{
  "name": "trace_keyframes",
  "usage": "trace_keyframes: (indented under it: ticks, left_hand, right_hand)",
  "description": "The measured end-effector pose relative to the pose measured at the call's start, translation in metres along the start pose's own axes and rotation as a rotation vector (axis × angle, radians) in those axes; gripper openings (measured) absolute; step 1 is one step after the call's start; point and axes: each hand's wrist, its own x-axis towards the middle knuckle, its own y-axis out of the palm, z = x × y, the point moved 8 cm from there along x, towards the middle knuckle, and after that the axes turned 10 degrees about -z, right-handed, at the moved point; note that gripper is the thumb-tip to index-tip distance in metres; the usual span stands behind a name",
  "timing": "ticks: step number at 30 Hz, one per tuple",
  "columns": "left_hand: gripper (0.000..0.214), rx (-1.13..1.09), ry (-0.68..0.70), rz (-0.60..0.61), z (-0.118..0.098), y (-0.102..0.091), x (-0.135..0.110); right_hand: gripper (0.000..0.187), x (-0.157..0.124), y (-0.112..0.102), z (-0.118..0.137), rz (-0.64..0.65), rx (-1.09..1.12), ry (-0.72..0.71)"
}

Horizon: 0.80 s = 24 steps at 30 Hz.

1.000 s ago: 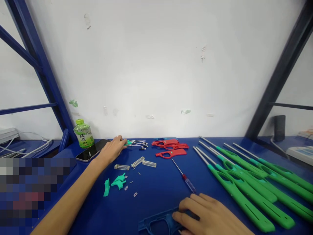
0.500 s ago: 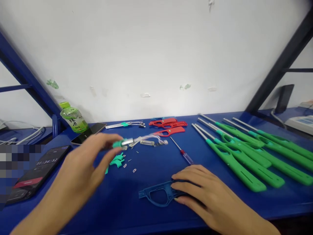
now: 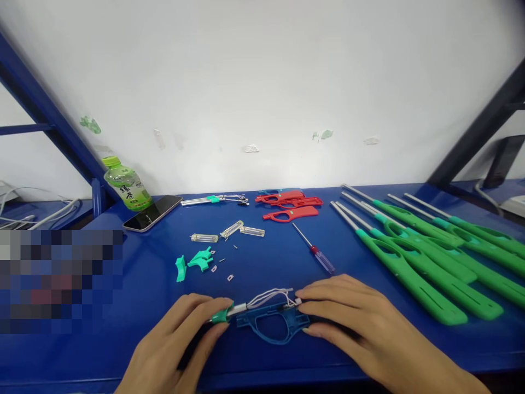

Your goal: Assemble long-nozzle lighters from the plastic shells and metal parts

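Note:
A blue plastic handle shell (image 3: 273, 324) lies flat near the front edge of the blue table (image 3: 266, 262). My right hand (image 3: 348, 320) rests on its right end, fingers pressed down on it. My left hand (image 3: 180, 342) pinches a metal tube with a green collar and white wires (image 3: 246, 306) and holds it against the shell's top edge. The wires loop over the shell toward my right fingertips.
Several finished green long-nose lighters (image 3: 414, 251) lie at the right. Red shells (image 3: 287, 205), a red-handled screwdriver (image 3: 315, 251), clear tubes (image 3: 229, 232), green trigger parts (image 3: 194, 262) and more wired tubes (image 3: 215, 200) are spread behind. A phone (image 3: 151, 213) and green bottle (image 3: 127, 189) stand back left.
My left hand picked a wired tube from the back of the table, carried it toward me and brought it down onto the blue shell. My right hand stayed on the shell.

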Motion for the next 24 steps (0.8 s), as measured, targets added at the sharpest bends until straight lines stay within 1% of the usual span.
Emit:
trace_keyframes:
  ticks: [4,7,9,11,14,17,21,24]
  left_hand:
    - [0.026,0.036,-0.001,-0.026,-0.001,-0.002,-0.007]
    - [0.025,0.056,-0.026,-0.040,-0.002,-0.003,-0.007]
    - [0.026,0.046,-0.017,-0.036,-0.005,-0.003,-0.007]
    - [0.029,0.041,0.006,-0.003,-0.008,-0.002,-0.008]
    - [0.036,0.058,0.001,0.067,-0.007,0.002,-0.015]
    - [0.040,0.054,-0.001,0.077,-0.006,0.003,-0.020]
    - [0.041,0.079,0.019,0.061,-0.007,0.002,-0.016]
    - [0.042,0.076,0.082,0.034,-0.013,0.001,-0.010]
  right_hand:
    - [0.031,-0.003,0.002,-0.002,0.016,-0.011,0.004]
    - [0.031,-0.005,0.003,-0.004,0.028,-0.032,-0.004]
    - [0.034,-0.007,0.003,-0.006,0.031,-0.042,-0.010]
    - [0.037,-0.008,0.003,-0.008,0.032,-0.043,-0.015]
    - [0.038,-0.010,0.003,-0.009,0.038,-0.044,-0.013]
    - [0.034,-0.011,0.003,-0.009,0.034,-0.043,-0.007]
    - [0.032,-0.010,0.002,-0.009,0.032,-0.047,-0.003]
    - [0.033,-0.009,0.002,-0.009,0.036,-0.048,-0.002]
